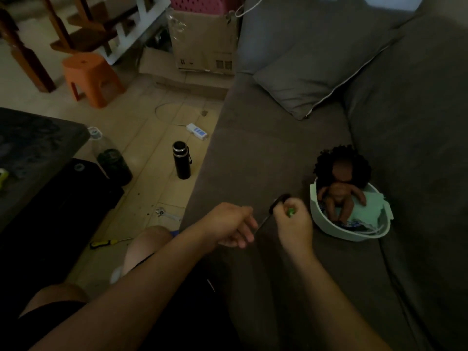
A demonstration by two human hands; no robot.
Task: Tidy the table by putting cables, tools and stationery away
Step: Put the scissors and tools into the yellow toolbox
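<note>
While we sit at the front edge of the sofa point(253, 148), one dark table point(38, 138) fills the left side, and on it lies one small yellow-green item point(2, 176), too dim to name. Beyond the table stands one orange stool point(88, 77).

On the floor we count:
- one clear plastic bottle point(111, 158) just beside the table
- one screwdriver point(106, 243) with a yellow and black handle, lying nearest to us
- one adjustable wrench point(167, 214) close to the sofa's front
- one black flask point(181, 160) standing upright
- one white power strip point(197, 130) farther back

One cardboard box point(202, 44) stands at the sofa's far end.

Our two hands are stretched out over the sofa seat. Our left hand point(233, 226) hangs with its back up and its fingers curled under. One thin dark line point(263, 220) runs from it toward the other hand, but we cannot tell whether the fingers hold it. Just beside it, our right hand point(293, 221) is fisted around one small green thing point(290, 212). One dark rounded piece point(278, 201) shows just past the knuckles, and we cannot tell what it is.

Farther back lies one grey cushion point(316, 72). On the seat to the right, near the right hand but apart from it, sits one pale basket point(326, 224). It holds one doll point(339, 188) seated upright on cloth.
</note>
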